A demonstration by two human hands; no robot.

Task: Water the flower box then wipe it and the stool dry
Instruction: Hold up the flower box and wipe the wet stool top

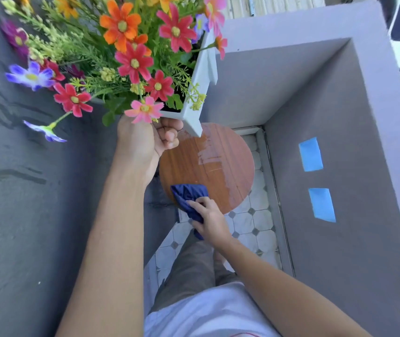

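Flower box [202, 69] up off stool [206, 164], your left hand [143, 142] clenched under its near corner. Stool-wiping step underway: your right hand [209, 218] pinches blue cloth [189, 198] on seat's near edge. Wet sheen remains on far and right parts; sweep cloth there next, box held clear.

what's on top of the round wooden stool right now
On the round brown wooden stool, a wet sheen covers its right side, and the right hand presses a crumpled dark blue cloth at the near edge. The lifted white flower box and left hand hide the far-left rim.
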